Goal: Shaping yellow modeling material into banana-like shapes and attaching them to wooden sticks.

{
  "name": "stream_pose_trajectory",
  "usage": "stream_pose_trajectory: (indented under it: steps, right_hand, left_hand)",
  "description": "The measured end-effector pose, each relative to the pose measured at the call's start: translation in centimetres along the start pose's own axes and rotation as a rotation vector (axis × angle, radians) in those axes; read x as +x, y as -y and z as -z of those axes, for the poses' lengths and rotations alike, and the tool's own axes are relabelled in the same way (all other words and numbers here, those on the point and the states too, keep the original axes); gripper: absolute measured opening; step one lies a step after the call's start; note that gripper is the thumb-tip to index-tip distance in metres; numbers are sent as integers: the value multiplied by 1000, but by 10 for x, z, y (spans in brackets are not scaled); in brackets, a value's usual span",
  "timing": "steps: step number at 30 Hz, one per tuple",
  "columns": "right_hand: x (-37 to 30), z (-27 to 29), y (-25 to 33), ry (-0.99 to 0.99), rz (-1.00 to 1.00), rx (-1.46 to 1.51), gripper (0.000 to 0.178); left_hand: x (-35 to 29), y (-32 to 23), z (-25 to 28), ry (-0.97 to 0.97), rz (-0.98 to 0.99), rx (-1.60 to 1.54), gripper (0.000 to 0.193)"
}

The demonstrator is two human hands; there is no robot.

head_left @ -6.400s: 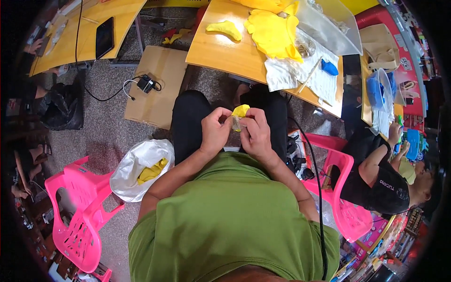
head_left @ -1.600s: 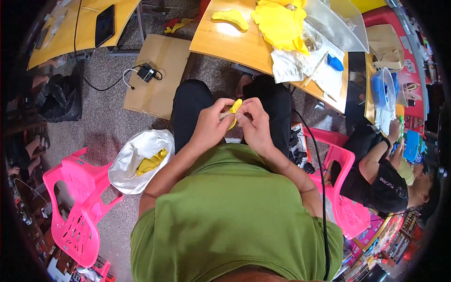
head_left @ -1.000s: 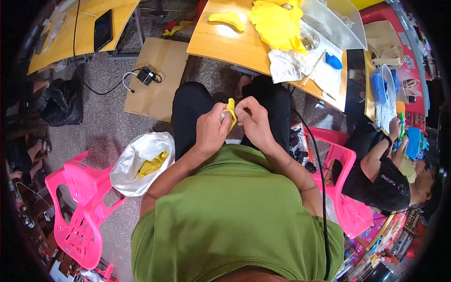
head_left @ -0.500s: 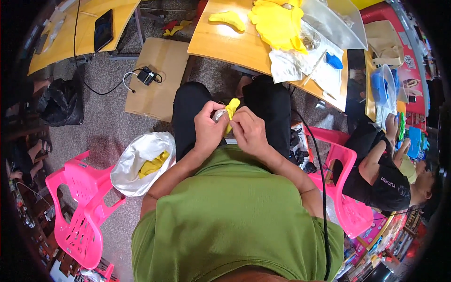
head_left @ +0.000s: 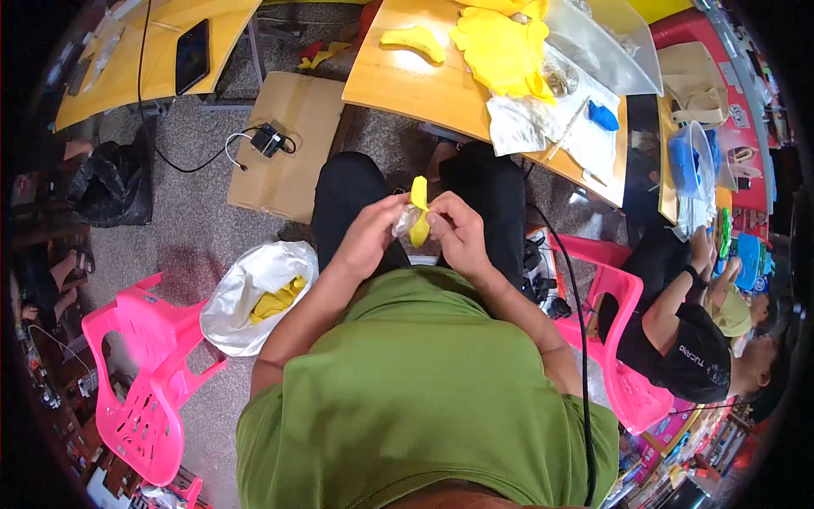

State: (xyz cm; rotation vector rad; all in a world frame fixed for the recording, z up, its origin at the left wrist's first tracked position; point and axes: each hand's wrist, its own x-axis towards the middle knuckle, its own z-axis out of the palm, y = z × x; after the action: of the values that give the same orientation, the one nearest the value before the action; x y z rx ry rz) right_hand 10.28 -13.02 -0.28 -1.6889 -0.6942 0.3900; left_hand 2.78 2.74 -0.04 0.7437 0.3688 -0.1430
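Observation:
Over my lap, my left hand (head_left: 371, 236) is closed around a whitish, shiny wad (head_left: 404, 223), which looks like stuffing or clear film; I cannot make out which. A narrow yellow cloth piece (head_left: 419, 195) stands upright against the wad, its lower end hanging between my hands. My right hand (head_left: 459, 237) pinches the cloth's right edge near its middle, fingers bent. On the table ahead lie a finished-looking yellow banana-shaped piece (head_left: 414, 41) and a pile of flat yellow cloth pieces (head_left: 504, 51).
A white sack (head_left: 237, 297) with yellow pieces stands left of me, beside a pink chair (head_left: 140, 382). Ahead are a wooden table (head_left: 407, 93), a clear bin (head_left: 606, 51), a stick (head_left: 566, 129) and a small blue piece (head_left: 603, 116). A black cable (head_left: 585, 365) runs down my right side.
The yellow cloth has turned more upright and its lower part now shows below my fingers. My right hand has shifted slightly right, and the left fingers have straightened along the wad.

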Motion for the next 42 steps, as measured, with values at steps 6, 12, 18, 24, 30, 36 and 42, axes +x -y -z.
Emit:
stream_pose_trajectory:
  steps: [6, 12, 18, 24, 30, 36, 42]
  right_hand:
    - [-1, -3, 2, 37, -107, 132, 3]
    - [5, -7, 14, 84, 356, -254, 7]
    - [2, -7, 12, 135, 210, -184, 5]
    - [-6, -4, -2, 50, -265, 276, 5]
    - [-5, -7, 3, 86, -131, 150, 6]
    - [0, -7, 9, 117, 224, -246, 8]
    - [-3, -7, -3, 60, 3, 48, 3]
  left_hand:
    - [0, 1, 8, -34, 27, 10, 31]
    - [1, 12, -2, -180, -205, 580, 20]
    - [-1, 24, -4, -345, -464, 945, 17]
    - [-5, 9, 2, 93, -151, 427, 53]
    - [-6, 16, 3, -99, -294, 781, 42]
    - [-7, 17, -8, -312, -367, 986, 38]
    - [-1, 16, 0, -73, -196, 375, 43]
